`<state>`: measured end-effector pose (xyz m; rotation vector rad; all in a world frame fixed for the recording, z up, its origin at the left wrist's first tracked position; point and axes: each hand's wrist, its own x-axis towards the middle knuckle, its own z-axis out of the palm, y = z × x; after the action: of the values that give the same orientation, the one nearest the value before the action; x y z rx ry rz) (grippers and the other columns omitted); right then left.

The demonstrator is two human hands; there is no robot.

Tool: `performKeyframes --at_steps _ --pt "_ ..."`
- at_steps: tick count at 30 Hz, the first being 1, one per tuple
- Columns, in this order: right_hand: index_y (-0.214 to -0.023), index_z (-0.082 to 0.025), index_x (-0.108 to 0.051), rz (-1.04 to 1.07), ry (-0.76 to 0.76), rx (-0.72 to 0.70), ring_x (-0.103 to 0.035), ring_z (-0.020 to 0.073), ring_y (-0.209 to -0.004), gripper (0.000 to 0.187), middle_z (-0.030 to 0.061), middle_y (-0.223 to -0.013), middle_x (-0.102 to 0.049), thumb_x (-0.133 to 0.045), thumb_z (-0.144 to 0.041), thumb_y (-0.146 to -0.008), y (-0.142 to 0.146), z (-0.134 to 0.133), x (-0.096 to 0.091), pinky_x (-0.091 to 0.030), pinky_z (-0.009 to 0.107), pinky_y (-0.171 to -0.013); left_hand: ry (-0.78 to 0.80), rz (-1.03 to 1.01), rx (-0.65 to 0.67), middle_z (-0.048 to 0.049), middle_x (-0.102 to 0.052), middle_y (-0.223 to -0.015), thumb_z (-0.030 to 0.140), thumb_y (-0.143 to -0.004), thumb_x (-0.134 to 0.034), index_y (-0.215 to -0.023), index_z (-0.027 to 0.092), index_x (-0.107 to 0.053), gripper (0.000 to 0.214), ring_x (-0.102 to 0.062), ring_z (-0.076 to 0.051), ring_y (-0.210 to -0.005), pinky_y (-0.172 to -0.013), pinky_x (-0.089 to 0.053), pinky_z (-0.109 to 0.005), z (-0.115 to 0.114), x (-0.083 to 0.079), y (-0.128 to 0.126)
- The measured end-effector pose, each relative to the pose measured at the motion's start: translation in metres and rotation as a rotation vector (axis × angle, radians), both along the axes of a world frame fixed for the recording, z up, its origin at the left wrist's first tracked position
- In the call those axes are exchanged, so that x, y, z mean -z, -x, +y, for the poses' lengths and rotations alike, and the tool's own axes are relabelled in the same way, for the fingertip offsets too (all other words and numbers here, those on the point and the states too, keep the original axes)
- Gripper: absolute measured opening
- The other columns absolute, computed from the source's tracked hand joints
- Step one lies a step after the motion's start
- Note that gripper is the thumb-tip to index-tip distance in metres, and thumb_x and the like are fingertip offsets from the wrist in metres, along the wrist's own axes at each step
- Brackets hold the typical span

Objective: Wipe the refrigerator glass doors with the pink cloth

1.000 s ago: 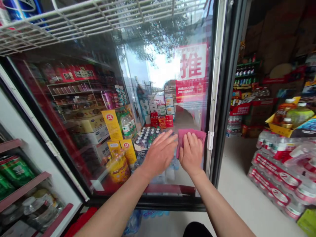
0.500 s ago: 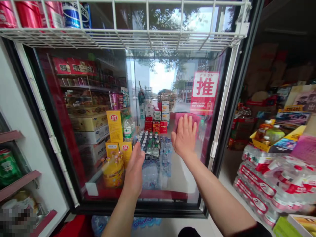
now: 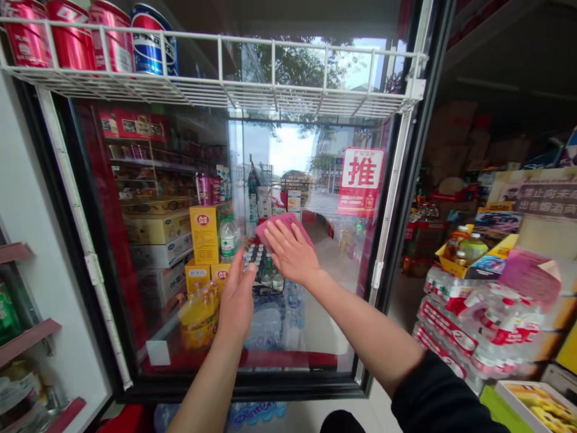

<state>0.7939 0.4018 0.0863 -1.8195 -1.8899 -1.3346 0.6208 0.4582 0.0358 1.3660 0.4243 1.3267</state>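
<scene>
The right hand [image 3: 291,252] lies flat, fingers spread, on a pink cloth [image 3: 285,225], pressing it against the glass door [image 3: 315,156] of a drinks cooler; the cloth pokes out past the fingertips, above and to the left, and sits tilted on the pane. The left hand [image 3: 237,300] stands open with its fingers pointing up, just below and beside the right hand, near the cloth's lower edge but not touching it. Whether its fingers rest on the glass, I cannot tell. The two hands are apart, though close together, and neither is clamped on anything. A black sleeve [image 3: 444,394] covers the right forearm up to just short of the wrist, and the left forearm is bare. Above the hands, a white wire shelf [image 3: 270,90] carries red drink cans [image 3: 72,39] and a blue-and-red can [image 3: 153,48]. A red-and-white PUSH sticker [image 3: 361,181] sits on the glass to the right of the cloth. On the floor to the right lie shrink-wrapped packs of bottled water [image 3: 469,328], with a yellow tray of bottled drinks [image 3: 460,261] behind them.
</scene>
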Motion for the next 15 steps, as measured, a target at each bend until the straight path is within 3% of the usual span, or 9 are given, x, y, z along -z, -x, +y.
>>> performKeyframes --at_steps 5,8,12,15 --pt "-0.171 -0.008 -0.033 0.155 -0.275 0.275 -0.018 0.0353 -0.171 0.074 0.0214 -0.180 -0.029 -0.055 -0.033 -0.106 -0.062 -0.071 0.013 -0.011 0.060 -0.139 0.086 -0.004 0.053 -0.0084 -0.050 -0.171 0.051 -0.099 -0.068 -0.160 0.026 -0.055 0.068 -0.041 -0.028 -0.163 -0.139 -0.024 -0.047 -0.009 0.002 0.005" --pt "-0.171 -0.001 -0.027 0.248 -0.491 0.401 -0.013 0.0388 -0.171 0.078 0.0283 -0.180 -0.025 -0.053 -0.032 -0.105 -0.086 -0.088 0.021 -0.018 0.065 -0.136 0.105 -0.013 0.054 -0.0085 -0.050 -0.171 0.052 -0.099 -0.068 -0.161 0.025 -0.055 0.069 -0.041 -0.027 -0.163 -0.139 -0.024 -0.045 -0.007 0.002 0.012" --pt "-0.173 0.001 -0.018 0.377 -0.716 0.482 -0.009 0.0401 -0.172 0.081 0.0299 -0.181 -0.018 -0.047 -0.034 -0.106 -0.074 -0.060 0.014 -0.022 0.069 -0.135 0.136 -0.034 0.025 -0.0091 -0.051 -0.171 0.052 -0.099 -0.068 -0.161 0.025 -0.055 0.069 -0.042 -0.027 -0.163 -0.138 -0.027 -0.046 0.004 0.002 0.026" --pt "-0.173 -0.001 -0.021 0.409 -0.670 0.445 -0.009 0.0400 -0.172 0.079 0.0259 -0.182 -0.016 -0.047 -0.033 -0.105 -0.036 -0.017 -0.002 -0.018 0.068 -0.135 0.135 -0.044 -0.015 -0.0104 -0.055 -0.168 0.054 -0.099 -0.069 -0.160 0.025 -0.057 0.069 -0.047 -0.029 -0.159 -0.136 -0.031 -0.048 0.015 0.007 0.036"
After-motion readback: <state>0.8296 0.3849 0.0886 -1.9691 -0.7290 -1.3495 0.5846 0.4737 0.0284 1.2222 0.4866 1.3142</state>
